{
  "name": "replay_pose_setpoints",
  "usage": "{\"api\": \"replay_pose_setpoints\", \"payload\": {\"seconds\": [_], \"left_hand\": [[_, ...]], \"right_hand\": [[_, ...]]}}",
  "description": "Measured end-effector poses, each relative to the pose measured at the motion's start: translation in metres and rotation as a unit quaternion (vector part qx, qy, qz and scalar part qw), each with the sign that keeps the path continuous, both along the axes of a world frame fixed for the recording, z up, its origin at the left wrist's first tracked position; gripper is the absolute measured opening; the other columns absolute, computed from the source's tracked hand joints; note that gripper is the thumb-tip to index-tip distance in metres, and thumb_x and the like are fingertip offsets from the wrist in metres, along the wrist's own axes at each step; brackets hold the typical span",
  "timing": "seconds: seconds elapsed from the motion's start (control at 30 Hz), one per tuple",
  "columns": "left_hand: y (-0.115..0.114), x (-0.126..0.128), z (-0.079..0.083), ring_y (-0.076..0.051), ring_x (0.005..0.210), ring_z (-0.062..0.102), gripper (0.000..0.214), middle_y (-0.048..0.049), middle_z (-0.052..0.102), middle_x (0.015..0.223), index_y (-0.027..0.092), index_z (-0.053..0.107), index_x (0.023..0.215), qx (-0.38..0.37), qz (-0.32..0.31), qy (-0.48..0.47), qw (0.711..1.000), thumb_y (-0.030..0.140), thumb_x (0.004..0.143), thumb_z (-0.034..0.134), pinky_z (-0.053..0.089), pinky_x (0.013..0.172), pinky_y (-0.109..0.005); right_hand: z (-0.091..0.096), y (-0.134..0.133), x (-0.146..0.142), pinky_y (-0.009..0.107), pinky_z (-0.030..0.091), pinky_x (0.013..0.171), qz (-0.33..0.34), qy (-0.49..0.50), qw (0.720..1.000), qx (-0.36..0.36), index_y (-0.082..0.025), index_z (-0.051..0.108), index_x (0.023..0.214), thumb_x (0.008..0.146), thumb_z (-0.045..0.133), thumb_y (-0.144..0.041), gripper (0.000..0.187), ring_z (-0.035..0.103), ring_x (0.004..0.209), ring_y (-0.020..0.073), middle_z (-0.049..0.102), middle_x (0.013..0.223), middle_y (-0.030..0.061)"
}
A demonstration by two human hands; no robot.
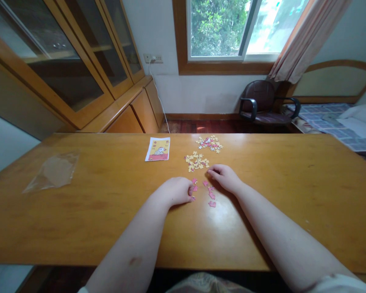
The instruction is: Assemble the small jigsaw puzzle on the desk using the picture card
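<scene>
My left hand [180, 190] rests on the table with its fingers curled down at a small pink jigsaw puzzle piece [193, 198]. Just beyond those fingertips lie more pink pieces [195, 188]. My right hand [225, 176] has its thumb and fingers drawn together beside the near edge of a pile of yellow puzzle pieces [197, 162]; whatever is between them is hidden. Between my hands, a loose column of pink puzzle pieces [212, 195] runs toward me. Farther back sits a mixed pile of puzzle pieces [210, 143], some pink, some yellow.
A picture card [157, 149] with a white animal on yellow and pink lies left of the piles. A clear plastic bag [56, 171] is at the left on the wooden table [110, 219]. Beyond stand a glass-doored cabinet [122, 110], an armchair [262, 99] and a bed [329, 116].
</scene>
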State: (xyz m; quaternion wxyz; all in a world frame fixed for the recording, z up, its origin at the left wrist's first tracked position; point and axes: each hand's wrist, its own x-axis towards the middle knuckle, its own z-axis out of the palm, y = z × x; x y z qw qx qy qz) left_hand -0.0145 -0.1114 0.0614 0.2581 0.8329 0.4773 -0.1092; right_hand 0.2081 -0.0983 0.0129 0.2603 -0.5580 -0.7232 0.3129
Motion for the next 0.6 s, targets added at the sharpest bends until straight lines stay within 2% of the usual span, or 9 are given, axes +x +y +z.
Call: {"api": "replay_pose_setpoints", "payload": {"seconds": [0.3, 0.5, 0.6], "left_hand": [[-0.001, -0.002, 0.001, -0.018, 0.065, 0.059, 0.017, -0.0013, 0.068, 0.075, 0.023, 0.063, 0.072, -0.012, 0.025, 0.009, 1.0, 0.039, 0.067, 0.067, 0.038, 0.056, -0.027], [0.008, -0.015, 0.002, -0.017, 0.062, 0.054, 0.013, -0.0008, 0.065, 0.077, 0.023, 0.056, 0.075, 0.029, 0.068, 0.03, 0.997, 0.033, 0.068, 0.059, 0.032, 0.052, -0.027], [0.013, -0.019, 0.0, -0.017, 0.063, 0.054, 0.013, -0.0012, 0.065, 0.079, 0.023, 0.056, 0.076, 0.034, 0.079, 0.031, 0.996, 0.033, 0.068, 0.058, 0.033, 0.053, -0.027]], "right_hand": [[-0.002, 0.001, 0.0, 0.026, 0.041, 0.066, 0.0, 0.004, 1.0, 0.001, -0.018, 0.067, 0.078, 0.085, 0.051, -0.036, 0.026, 0.057, 0.069, 0.0156, 0.067, 0.074, 0.0015], [0.0, 0.0, 0.001, 0.026, 0.042, 0.067, -0.005, 0.003, 1.0, -0.001, -0.018, 0.068, 0.079, 0.085, 0.051, -0.033, 0.023, 0.058, 0.07, 0.0155, 0.068, 0.076, 0.0023], [0.002, 0.0, 0.005, 0.027, 0.043, 0.068, 0.015, 0.007, 1.0, -0.022, -0.018, 0.07, 0.082, 0.082, 0.055, -0.03, 0.019, 0.059, 0.071, 0.0153, 0.069, 0.078, 0.0021]]}}
